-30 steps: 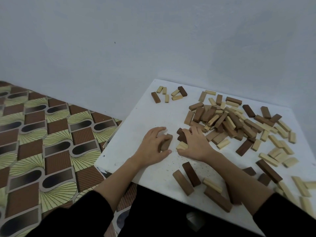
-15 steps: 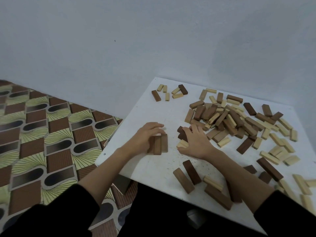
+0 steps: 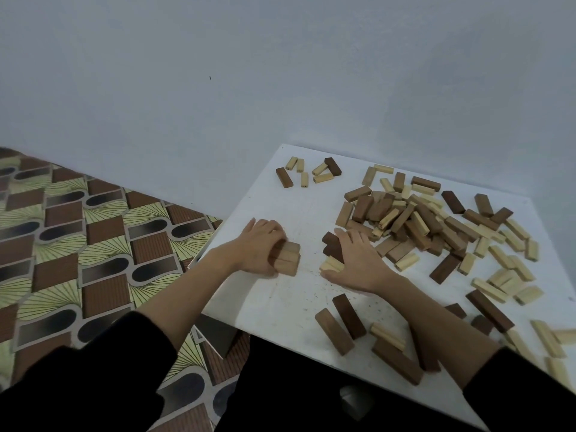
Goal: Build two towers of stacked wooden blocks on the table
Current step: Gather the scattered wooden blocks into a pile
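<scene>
Left hand (image 3: 260,246) has squared its blocks into a two-layer stack (image 3: 288,258) and grips it. Right hand (image 3: 355,260) stays flat, fingers apart, over second base (image 3: 332,255). Both towers barely started.

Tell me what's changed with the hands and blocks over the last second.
The left hand slid its brown blocks leftward, away from the right hand, squared them side by side, and now grips them as a low group. The right hand stayed on its dark and light blocks. The big pile is unchanged.
</scene>
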`<action>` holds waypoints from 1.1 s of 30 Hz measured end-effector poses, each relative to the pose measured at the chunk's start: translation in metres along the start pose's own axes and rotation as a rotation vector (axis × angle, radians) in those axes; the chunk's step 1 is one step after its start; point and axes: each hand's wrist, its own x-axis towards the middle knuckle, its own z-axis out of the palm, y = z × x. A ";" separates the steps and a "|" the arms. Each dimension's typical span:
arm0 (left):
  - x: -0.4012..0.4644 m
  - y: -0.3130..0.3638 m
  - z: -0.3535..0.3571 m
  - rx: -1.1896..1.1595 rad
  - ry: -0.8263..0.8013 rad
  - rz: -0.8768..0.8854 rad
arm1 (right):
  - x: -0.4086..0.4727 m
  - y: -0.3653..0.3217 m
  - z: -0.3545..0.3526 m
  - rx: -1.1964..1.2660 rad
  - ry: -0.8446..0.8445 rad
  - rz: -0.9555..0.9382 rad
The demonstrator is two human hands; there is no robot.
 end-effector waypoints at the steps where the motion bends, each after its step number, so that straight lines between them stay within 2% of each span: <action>1: -0.002 -0.001 0.001 -0.033 0.002 -0.024 | -0.001 0.001 0.000 0.009 -0.007 -0.001; 9: -0.011 0.006 0.003 -0.342 0.042 -0.058 | -0.004 0.000 -0.002 0.075 -0.012 -0.008; 27: -0.005 0.019 0.011 -0.591 0.180 -0.300 | 0.000 0.002 -0.002 0.076 0.099 -0.015; 33: 0.023 0.032 0.004 -0.668 0.308 -0.305 | 0.003 0.014 -0.027 0.046 0.233 -0.006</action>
